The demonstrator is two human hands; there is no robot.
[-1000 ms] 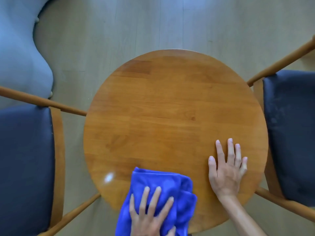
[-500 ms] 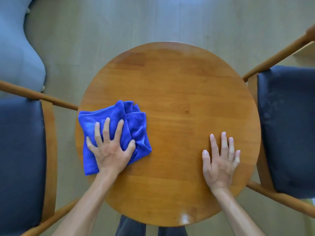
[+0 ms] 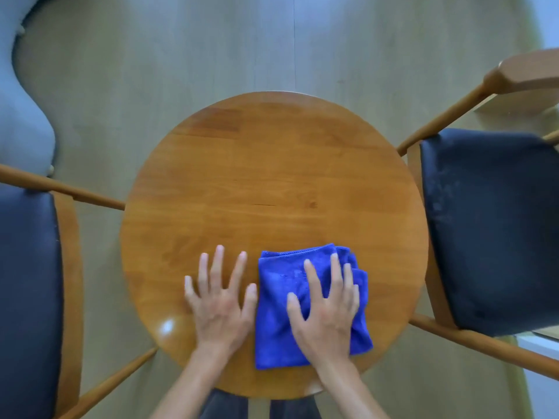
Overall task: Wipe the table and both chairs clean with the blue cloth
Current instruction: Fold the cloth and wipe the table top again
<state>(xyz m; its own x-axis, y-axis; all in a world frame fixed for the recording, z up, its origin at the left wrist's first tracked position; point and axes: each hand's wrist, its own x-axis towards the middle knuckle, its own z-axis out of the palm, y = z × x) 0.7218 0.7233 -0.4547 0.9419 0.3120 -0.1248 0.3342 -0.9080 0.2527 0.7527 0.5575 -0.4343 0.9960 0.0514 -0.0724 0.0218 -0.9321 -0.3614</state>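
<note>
Cloth (image 3: 281,313) now under R hand (image 3: 325,313)

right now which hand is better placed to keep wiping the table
Right. The right hand lies flat on the blue cloth with fingers spread, pressing it to the table. The left hand rests on bare wood beside the cloth.

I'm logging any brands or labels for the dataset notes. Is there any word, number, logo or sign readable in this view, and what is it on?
None: no text, label, logo or number shows anywhere.
The blue cloth shows no tag.
The round wooden table bears only wood grain.
The dark chair seats, left and right, are unmarked.
</note>
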